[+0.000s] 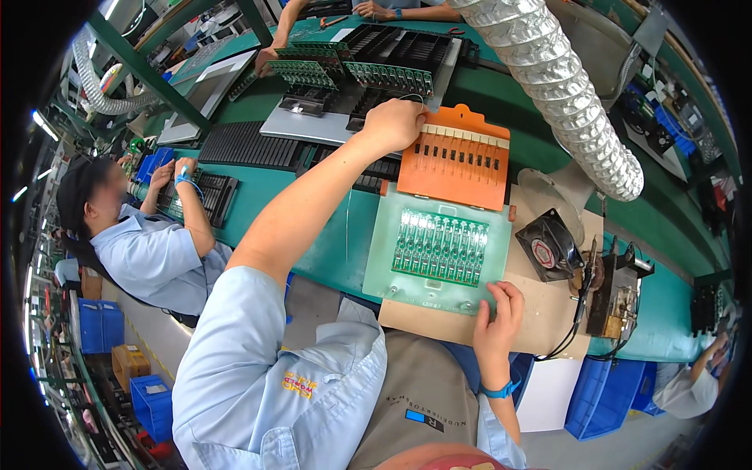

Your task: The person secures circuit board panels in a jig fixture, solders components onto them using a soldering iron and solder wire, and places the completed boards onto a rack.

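Note:
My left hand [394,125] reaches far forward, fingers closed at the upper left corner of an orange fixture lid [453,176]; its fingertips are partly hidden. The lid is swung back and shows a row of dark slots and a pale strip. In front of it lies the translucent pale-green fixture base [380,262]. A green circuit board panel [440,247] with several rows of parts sits in the base. Beside the base's near right corner, by a small knob, is my right hand [500,313], thumb and fingers apart, with nothing seen in it.
Green boards [389,77] stand in black racks beyond my left hand. A silver duct [560,86] hangs over the right side. A black fan [551,244] and a soldering stand [611,301] are to the right. A co-worker [149,243] sits at left; another person's hand [266,61] is behind.

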Demonstrator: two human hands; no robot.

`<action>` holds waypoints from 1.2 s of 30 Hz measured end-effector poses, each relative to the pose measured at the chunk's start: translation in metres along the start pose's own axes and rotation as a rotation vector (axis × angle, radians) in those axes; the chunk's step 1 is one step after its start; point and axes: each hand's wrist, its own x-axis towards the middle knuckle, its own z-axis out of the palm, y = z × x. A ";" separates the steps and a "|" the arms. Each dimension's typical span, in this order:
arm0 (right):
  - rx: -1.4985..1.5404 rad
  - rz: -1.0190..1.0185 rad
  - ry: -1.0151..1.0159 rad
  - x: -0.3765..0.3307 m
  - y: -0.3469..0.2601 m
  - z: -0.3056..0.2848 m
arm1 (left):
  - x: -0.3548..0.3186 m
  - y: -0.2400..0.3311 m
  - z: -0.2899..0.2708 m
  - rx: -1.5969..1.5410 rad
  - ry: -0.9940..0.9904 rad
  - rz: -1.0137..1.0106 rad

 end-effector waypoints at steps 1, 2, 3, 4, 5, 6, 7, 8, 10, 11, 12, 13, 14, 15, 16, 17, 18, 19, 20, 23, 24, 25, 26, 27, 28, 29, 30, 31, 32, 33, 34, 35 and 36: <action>-0.003 0.001 -0.003 -0.002 0.000 -0.001 | 0.000 0.001 0.000 0.002 0.001 0.002; -0.005 0.002 -0.006 -0.004 -0.001 -0.002 | -0.001 0.001 -0.001 0.003 0.001 0.004; -0.008 0.004 -0.011 -0.006 -0.002 -0.003 | -0.004 0.002 -0.001 0.004 0.000 0.005; -0.004 0.017 -0.020 -0.005 -0.001 -0.003 | -0.006 0.000 0.001 0.001 0.012 0.018; 0.011 0.015 -0.024 -0.002 0.000 -0.002 | -0.010 -0.003 0.001 -0.003 0.021 0.028; 0.015 0.017 -0.024 -0.002 -0.001 -0.003 | -0.017 -0.001 -0.002 -0.012 0.004 0.029; 0.020 0.027 -0.027 -0.002 -0.001 -0.003 | -0.024 0.005 -0.009 0.032 0.039 0.023; 0.026 0.038 -0.033 -0.002 0.000 -0.003 | -0.030 0.009 -0.016 0.075 0.071 0.015; 0.017 0.031 -0.061 0.001 0.004 -0.004 | -0.045 0.009 -0.024 0.106 0.125 0.093; 0.000 0.040 -0.062 -0.002 0.004 -0.007 | -0.063 0.023 -0.033 0.089 0.050 0.088; 0.012 0.070 -0.066 -0.003 -0.001 -0.010 | -0.078 0.039 -0.047 -0.112 -0.034 0.062; 0.024 0.070 -0.057 0.003 -0.007 -0.014 | -0.088 0.047 -0.055 -0.306 -0.083 0.024; 0.022 0.079 -0.065 0.008 -0.004 -0.009 | -0.093 0.039 -0.047 -0.264 -0.063 0.149; 0.026 0.067 -0.058 0.011 -0.001 -0.005 | -0.100 0.033 -0.036 -0.222 -0.039 0.276; 0.030 0.053 -0.054 0.009 0.001 -0.003 | -0.110 0.036 -0.030 -0.227 -0.045 0.271; 0.033 0.039 -0.046 0.008 0.002 -0.002 | -0.120 0.043 -0.026 -0.135 -0.199 0.286; 0.036 0.024 -0.036 0.007 0.003 -0.001 | -0.128 0.049 -0.020 -0.041 -0.350 0.304; 0.037 0.024 -0.037 0.006 0.003 -0.001 | -0.136 0.052 -0.014 -0.041 -0.351 0.303; 0.044 0.034 -0.038 0.005 0.002 -0.001 | -0.144 0.052 -0.006 -0.005 -0.361 0.331; 0.067 0.062 -0.040 0.002 0.003 -0.001 | -0.163 0.056 0.014 0.106 -0.388 0.413; 0.069 0.060 -0.036 0.002 0.003 -0.001 | -0.164 0.059 0.013 0.109 -0.386 0.415; 0.067 0.058 -0.033 0.002 0.004 -0.001 | -0.165 0.061 0.012 0.112 -0.391 0.412; 0.066 0.054 -0.031 0.001 0.003 -0.002 | -0.165 0.063 0.010 0.116 -0.396 0.408; 0.067 0.050 -0.028 0.001 0.003 -0.002 | -0.166 0.065 0.008 0.120 -0.400 0.402; 0.069 0.045 -0.026 0.000 0.003 -0.002 | -0.167 0.068 0.007 0.127 -0.404 0.396; 0.087 0.027 -0.022 0.002 0.002 0.000 | -0.168 0.069 0.005 0.153 -0.357 0.421; 0.078 0.031 -0.025 0.002 0.003 -0.002 | -0.169 0.071 0.006 0.180 -0.310 0.446; 0.068 0.033 -0.028 0.000 0.004 -0.004 | -0.168 0.076 0.005 0.201 -0.297 0.433; 0.059 0.035 -0.031 -0.001 0.005 -0.006 | -0.167 0.081 0.003 0.154 -0.338 0.432; 0.049 0.037 -0.034 -0.001 0.005 -0.005 | -0.166 0.084 0.002 0.106 -0.378 0.431; 0.065 0.016 -0.035 -0.001 0.005 -0.005 | -0.168 0.085 0.002 0.123 -0.364 0.415; 0.063 0.013 -0.035 0.000 0.005 -0.004 | -0.171 0.084 0.005 0.116 -0.324 0.445; 0.055 0.013 -0.036 -0.001 0.005 -0.004 | -0.175 0.082 0.010 0.105 -0.285 0.478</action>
